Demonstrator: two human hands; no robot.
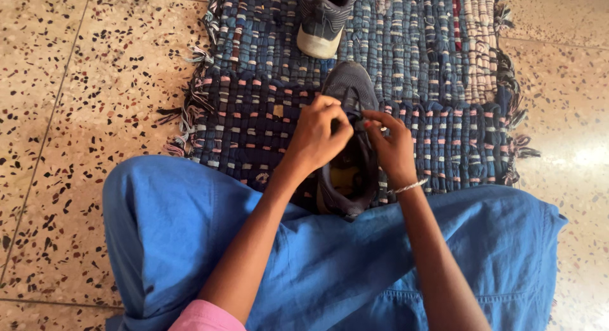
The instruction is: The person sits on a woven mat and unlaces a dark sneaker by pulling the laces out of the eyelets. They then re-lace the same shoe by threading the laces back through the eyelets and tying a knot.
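On the terrazzo floor (76,115), a woven rug (431,83) lies at 12 o'clock from the blue-trousered legs (330,267). At centre, a dark shoe (349,134) rests on the rug, long axis 12 to 6, toe at 12, heel toward the legs. A second shoe (323,20) lies at 12 o'clock beyond it. Left hand (317,137) is closed, pinching the lace (353,109); right hand (390,147) pinches it at 3 o'clock of the tongue. Risk: uneven pull may slip the lace from the fingers or shift the unbraced shoe.
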